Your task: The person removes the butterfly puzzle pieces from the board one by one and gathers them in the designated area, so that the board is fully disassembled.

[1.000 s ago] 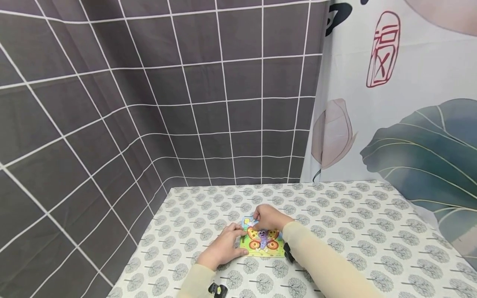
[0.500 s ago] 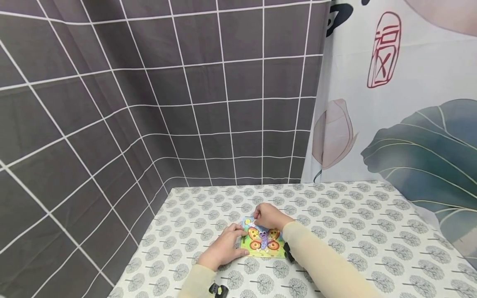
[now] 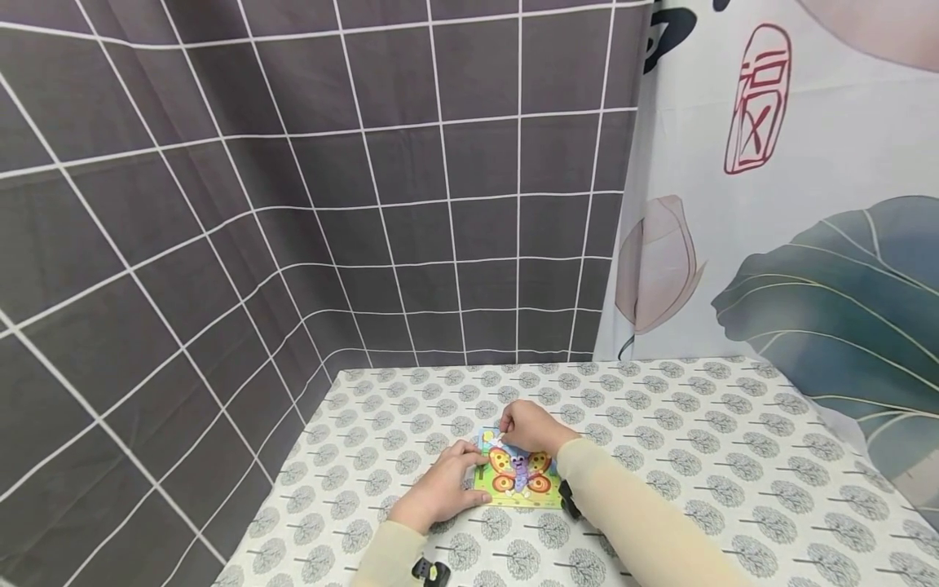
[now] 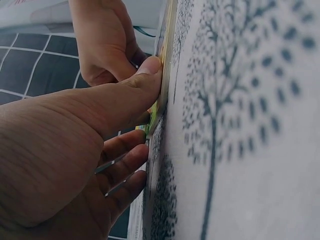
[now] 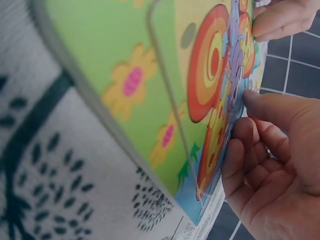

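A flat jigsaw board (image 3: 539, 500), printed with a purple-bodied butterfly (image 3: 520, 473) on green, lies on the patterned cloth. My left hand (image 3: 440, 489) steadies its left side; thumb and fingers stretch apart along the edge. In the left wrist view the left thumb (image 4: 149, 67) touches the board's edge. My right hand (image 3: 530, 425) reaches over the far edge. Its thumb (image 5: 270, 106) meets the board near the butterfly's body in the right wrist view, fingers curled beside it. Whether it pinches a piece I cannot tell. The right hand hides part of the far side.
The tree-print tablecloth (image 3: 660, 456) spreads around the board. Behind the table hangs a dark grid-patterned curtain (image 3: 411, 228), which also runs down the left side. A white floral curtain (image 3: 682, 147) hangs at the right. Both wrists wear black devices (image 3: 430, 572).
The right hand's fingers and thumb have drawn slightly back toward the far edge, uncovering more of the butterfly's head. The left hand stays in place at the board's left side.
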Demonstrator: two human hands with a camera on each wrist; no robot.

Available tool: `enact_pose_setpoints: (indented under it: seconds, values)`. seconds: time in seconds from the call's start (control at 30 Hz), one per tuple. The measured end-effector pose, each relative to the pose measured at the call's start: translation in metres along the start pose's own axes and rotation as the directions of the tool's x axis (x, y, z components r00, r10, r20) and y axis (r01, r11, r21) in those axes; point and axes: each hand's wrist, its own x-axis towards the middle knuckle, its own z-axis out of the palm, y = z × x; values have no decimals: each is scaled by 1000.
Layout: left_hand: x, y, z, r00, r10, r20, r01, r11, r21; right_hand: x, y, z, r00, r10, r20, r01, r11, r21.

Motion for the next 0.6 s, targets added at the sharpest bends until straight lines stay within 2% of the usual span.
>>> enact_pose_setpoints:
  seconds: [0.6]
  values:
    - [0,0,0,1000,4,-4,-4,1000,4,0,4,3,999,-32,-28,32,999,-10]
